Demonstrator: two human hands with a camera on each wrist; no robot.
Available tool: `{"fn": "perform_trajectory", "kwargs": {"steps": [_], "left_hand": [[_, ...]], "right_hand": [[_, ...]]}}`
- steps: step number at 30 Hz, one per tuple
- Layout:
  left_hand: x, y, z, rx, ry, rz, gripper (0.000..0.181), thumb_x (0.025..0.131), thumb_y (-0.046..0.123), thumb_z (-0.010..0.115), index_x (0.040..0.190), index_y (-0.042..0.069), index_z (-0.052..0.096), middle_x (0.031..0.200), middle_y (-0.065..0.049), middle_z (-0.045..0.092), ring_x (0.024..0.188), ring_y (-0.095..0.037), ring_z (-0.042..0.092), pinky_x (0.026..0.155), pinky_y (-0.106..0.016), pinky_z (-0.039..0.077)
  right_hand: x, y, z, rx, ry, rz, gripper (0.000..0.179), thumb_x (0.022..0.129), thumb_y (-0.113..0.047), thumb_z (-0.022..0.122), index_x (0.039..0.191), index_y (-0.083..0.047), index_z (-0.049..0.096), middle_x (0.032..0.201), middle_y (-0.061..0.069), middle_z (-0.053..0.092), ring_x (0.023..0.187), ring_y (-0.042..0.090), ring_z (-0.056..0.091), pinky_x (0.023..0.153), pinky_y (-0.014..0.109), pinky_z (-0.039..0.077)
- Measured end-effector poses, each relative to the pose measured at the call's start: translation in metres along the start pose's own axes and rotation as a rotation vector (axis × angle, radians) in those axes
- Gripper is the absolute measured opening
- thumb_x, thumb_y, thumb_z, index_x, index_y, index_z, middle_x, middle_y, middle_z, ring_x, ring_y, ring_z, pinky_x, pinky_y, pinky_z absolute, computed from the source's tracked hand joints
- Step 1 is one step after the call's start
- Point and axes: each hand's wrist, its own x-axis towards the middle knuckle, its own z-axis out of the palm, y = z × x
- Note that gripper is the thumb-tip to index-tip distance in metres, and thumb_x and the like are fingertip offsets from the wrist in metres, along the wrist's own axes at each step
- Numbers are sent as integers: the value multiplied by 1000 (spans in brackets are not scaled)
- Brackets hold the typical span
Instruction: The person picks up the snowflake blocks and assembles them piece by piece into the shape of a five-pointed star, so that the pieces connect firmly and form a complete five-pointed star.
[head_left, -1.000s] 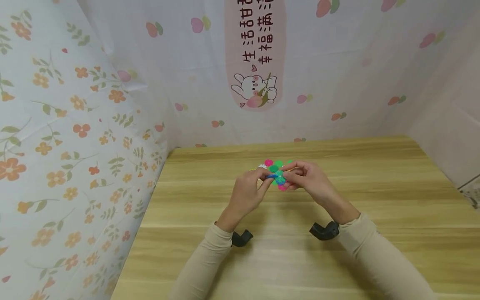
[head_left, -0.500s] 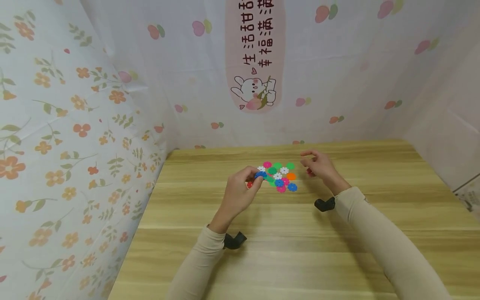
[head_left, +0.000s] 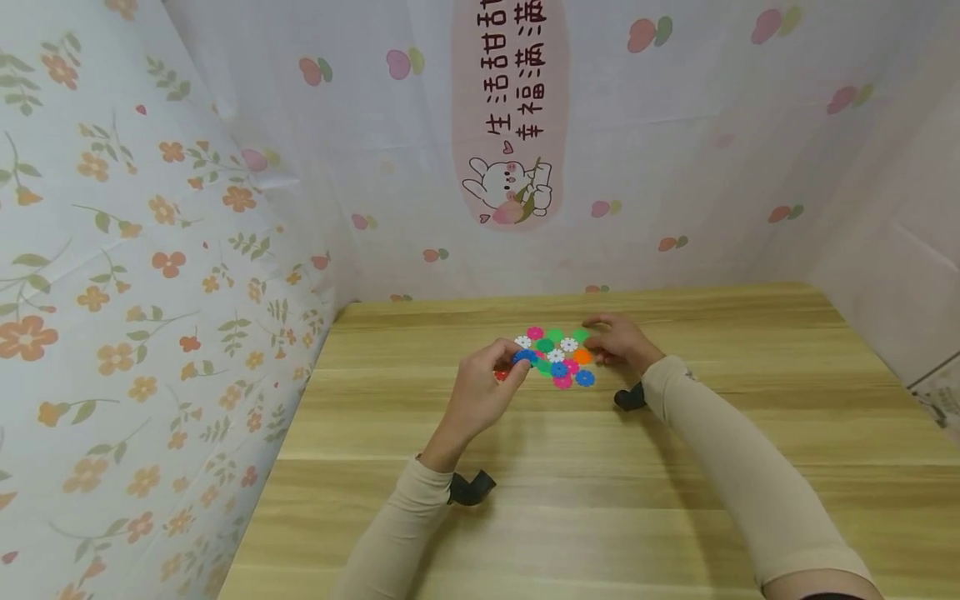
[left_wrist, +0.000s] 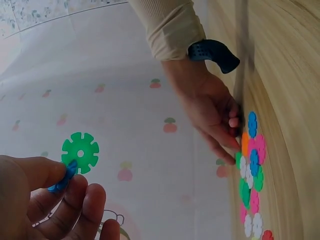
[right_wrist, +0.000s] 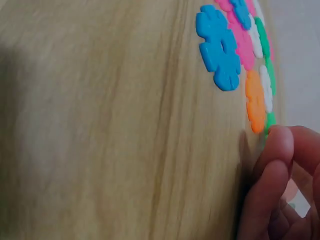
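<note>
backdrop: patterned cloth [head_left: 675, 158] across the head view's upper half
tabletop [head_left: 570, 467]: wood-grained, across the lower frame
left hand [head_left: 483, 387]: grip narrow, pinching a blue disc [left_wrist: 65, 177], a green disc [left_wrist: 90, 149] touching it
right hand [head_left: 624, 342]: fingertips at another green piece [right_wrist: 270, 120]; cannot tell whether the grip holds it
flat discs [head_left: 559, 369]: notched, many-coloured, clustered just below and right of centre

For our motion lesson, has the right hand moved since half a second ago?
Yes: in the head view, the right hand moved left, closer to the orange piece.
</note>
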Motion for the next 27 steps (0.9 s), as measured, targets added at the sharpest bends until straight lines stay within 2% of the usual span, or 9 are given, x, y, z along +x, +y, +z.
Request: {"fn": "perform_trajectory", "kwargs": {"steps": [3,7,10,15,22,27], "left_hand": [[1,1,2,-13,-12,-11,9,97,11,67,103,5,66,85,1,67,74,-9,62,69,-32,57],[2,2,4,-2,-24,-30,9,97,12,67,103,6,66,84,2,66,74,-8,61,71,-29,56],[1,1,5,9,-23,-34,9,97,12,67,103,6,66,85,3,66,75,-7,61,72,-26,56],[1,2,5,-6,-22,-32,9,97,13,67,103,6,66,86,2,66,76,-9,62,71,-29,56],[0,2,6,-18,-24,-38,8,98,13,66,103,7,67,87,3,67,78,-9,64,72,-27,56],[0,1,6,-18,-18,-31,7,98,14,65,102,8,66,86,4,67,77,-11,64,72,-28,56]], "right_hand": [[3,-2,2,-111,37,-16,50,94,-13,69,140,-12,52,61,3,60,48,11,58,50,25,51],[5,-5,4,-322,82,-92,42,91,-17,71,130,-10,58,63,6,61,45,13,58,51,25,48],[6,-7,6,-433,112,-136,38,88,-18,72,122,-7,61,62,6,62,45,13,57,53,25,47],[6,-7,8,-486,126,-157,36,85,-19,72,113,-1,59,55,1,60,45,12,57,54,26,46],[4,-7,9,-526,122,-213,41,85,-18,71,122,-4,61,53,0,56,45,15,56,60,31,45],[5,-6,9,-527,103,-201,34,83,-20,72,110,-3,61,56,1,57,47,16,56,55,30,45]]}}
